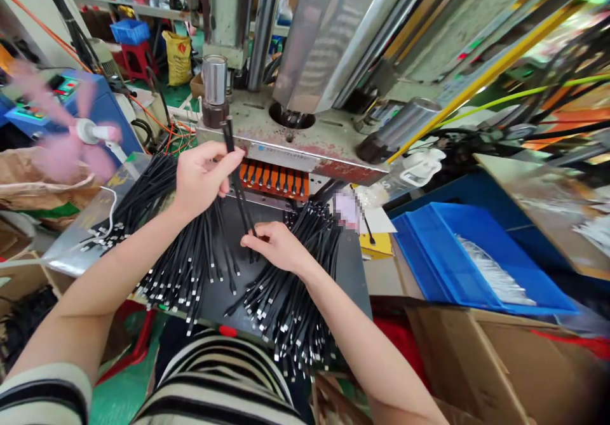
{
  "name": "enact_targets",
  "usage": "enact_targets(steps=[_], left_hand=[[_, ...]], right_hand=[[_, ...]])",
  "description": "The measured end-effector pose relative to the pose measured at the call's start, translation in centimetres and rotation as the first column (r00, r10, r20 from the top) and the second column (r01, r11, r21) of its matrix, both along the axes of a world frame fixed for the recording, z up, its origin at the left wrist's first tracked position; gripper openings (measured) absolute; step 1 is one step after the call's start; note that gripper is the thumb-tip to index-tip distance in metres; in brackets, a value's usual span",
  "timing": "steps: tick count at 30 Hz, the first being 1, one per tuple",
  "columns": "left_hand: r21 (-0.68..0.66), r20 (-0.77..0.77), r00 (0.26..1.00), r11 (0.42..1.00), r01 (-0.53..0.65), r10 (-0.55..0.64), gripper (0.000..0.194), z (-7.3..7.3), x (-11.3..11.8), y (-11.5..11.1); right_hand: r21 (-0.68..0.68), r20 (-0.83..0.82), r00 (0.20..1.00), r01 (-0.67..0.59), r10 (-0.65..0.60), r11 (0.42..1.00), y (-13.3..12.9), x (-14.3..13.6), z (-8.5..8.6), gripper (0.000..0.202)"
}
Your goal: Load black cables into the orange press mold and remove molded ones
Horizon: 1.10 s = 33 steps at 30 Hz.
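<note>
Black cables (244, 206) stretch between my two hands in front of the press. My left hand (203, 174) pinches their upper part, and their ends stick up past its fingers. Lower down, my right hand (274, 244) closes on the same cables near the work plate. Behind them, an orange mould (276, 178) holds a row of black cable ends inside the press. A bundle of black cables with metal-tipped plugs (183, 272) lies below my left hand. Another cable bundle (305, 285) spreads beneath my right hand and forearm.
The press's steel plate (328, 152) overhangs the mould. At left a pink fan (86, 131) spins close to the work surface (357, 279). On the right stand a blue bin (429, 253) with white pieces and a cardboard box (457, 349). A yellow bar (476, 85) slants across the upper right.
</note>
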<state>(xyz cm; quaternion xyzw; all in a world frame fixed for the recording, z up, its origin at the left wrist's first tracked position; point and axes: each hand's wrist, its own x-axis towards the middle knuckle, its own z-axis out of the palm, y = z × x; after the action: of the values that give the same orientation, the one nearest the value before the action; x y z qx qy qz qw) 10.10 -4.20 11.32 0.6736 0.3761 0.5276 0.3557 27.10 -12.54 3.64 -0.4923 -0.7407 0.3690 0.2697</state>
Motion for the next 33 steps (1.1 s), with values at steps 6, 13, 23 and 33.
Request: enact_targets(steps=[6,13,23,33], left_hand=[[-0.339,-0.003,0.959,0.902,-0.266,0.282,0.026,-6.9,-6.1,4.4],[-0.458,-0.210,0.899,0.773,-0.438,0.385,0.023,-11.2,-9.8,6.6],[-0.412,-0.270,0.885,0.785,-0.462,0.379,0.023,-12.9,-10.5,7.5],[-0.243,-0.347,0.821,0.802,-0.546,0.454,0.039,-13.8,-11.2,7.2]], right_hand=[[-0.069,0.303,0.953,0.051,-0.028,0.996,0.6,-0.7,-3.0,0.012],[-0.003,0.636,0.770,-0.069,0.055,0.998,-2.8,-3.7,-2.0,0.022],[-0.159,0.471,0.755,-0.437,0.457,0.885,-3.6,-8.4,-1.3,0.030],[0.024,0.212,0.977,0.009,-0.014,1.000,8.2,-2.4,-0.1,0.015]])
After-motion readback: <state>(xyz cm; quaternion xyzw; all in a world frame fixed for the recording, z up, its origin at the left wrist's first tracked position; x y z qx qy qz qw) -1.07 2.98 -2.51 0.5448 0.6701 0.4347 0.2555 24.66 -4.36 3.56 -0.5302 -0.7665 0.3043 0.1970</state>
